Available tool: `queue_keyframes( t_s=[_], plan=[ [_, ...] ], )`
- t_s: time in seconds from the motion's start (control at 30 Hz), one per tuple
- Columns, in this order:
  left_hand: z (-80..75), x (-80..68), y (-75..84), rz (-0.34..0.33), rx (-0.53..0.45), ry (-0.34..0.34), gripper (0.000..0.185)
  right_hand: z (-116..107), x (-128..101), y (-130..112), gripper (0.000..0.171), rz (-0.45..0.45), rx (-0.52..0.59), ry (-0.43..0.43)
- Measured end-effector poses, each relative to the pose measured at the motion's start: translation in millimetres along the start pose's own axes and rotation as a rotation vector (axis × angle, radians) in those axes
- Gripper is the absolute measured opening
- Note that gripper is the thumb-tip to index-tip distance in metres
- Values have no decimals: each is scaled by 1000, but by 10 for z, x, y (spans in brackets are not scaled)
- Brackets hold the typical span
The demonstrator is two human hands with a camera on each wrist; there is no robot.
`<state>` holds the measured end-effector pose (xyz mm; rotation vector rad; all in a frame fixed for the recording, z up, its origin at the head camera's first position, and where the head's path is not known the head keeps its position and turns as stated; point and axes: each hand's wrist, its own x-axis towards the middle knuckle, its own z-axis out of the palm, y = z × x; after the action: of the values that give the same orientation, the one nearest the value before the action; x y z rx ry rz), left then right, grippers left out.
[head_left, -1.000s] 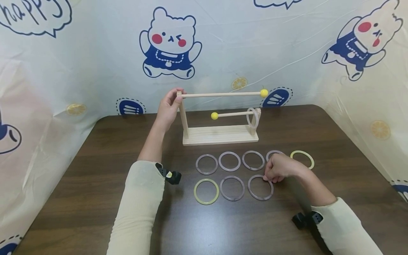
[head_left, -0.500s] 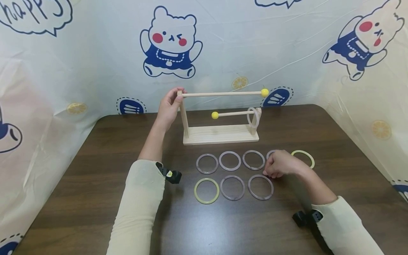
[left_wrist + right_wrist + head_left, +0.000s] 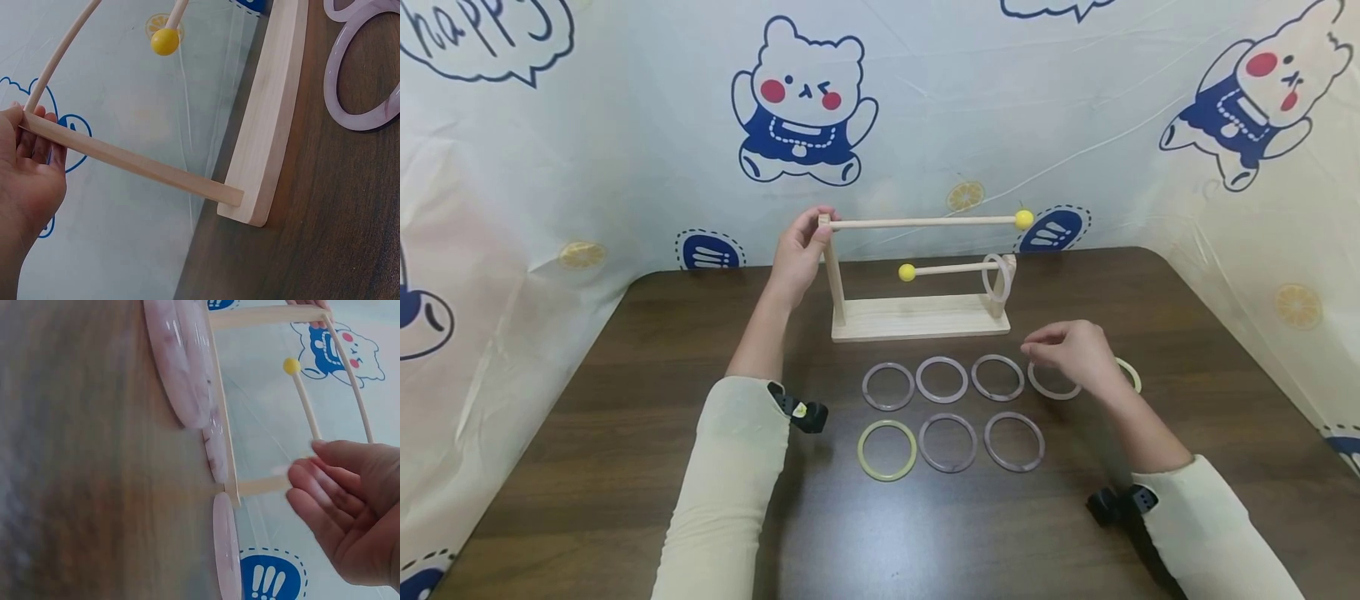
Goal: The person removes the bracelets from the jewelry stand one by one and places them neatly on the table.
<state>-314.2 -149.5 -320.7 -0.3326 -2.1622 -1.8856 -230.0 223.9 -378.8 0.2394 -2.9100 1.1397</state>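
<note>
My left hand (image 3: 817, 227) grips the top of the left post of a wooden rack (image 3: 921, 318); in the left wrist view the post (image 3: 125, 159) lies against the fingers of that hand (image 3: 28, 181). The rack has two rods tipped with yellow balls (image 3: 1022, 219), and one pale ring (image 3: 996, 277) hangs on the lower rod. My right hand (image 3: 1037, 342) hovers with relaxed fingers, holding nothing, just above a pale ring (image 3: 1051, 385) on the table. The right wrist view shows the same hand (image 3: 350, 506) empty.
Several purple rings (image 3: 942, 379) lie in two rows in front of the rack, with a yellow ring (image 3: 887, 450) at the front left and another (image 3: 1131, 373) partly behind my right hand. A printed sheet (image 3: 625, 150) walls in the dark table (image 3: 587, 467).
My right hand has risen from the front right purple ring, moved back and to the right, and opened, which uncovers the pale ring. My left hand has stayed on the post.
</note>
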Motion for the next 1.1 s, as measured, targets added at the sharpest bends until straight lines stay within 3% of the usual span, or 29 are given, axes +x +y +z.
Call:
queue_keyframes(
  t_s=[0.2,0.5,1.1],
  plan=[
    [4,-6,11,-2,3,-4,31,6,90,28,28,-22,45,208],
    [14,6,4,-4,-2,0,32,-32,304,-58,27,-48,69,386],
    [6,5,-9,-11,5,2,31,50,634,-233,29,-3,83,370]
  ],
)
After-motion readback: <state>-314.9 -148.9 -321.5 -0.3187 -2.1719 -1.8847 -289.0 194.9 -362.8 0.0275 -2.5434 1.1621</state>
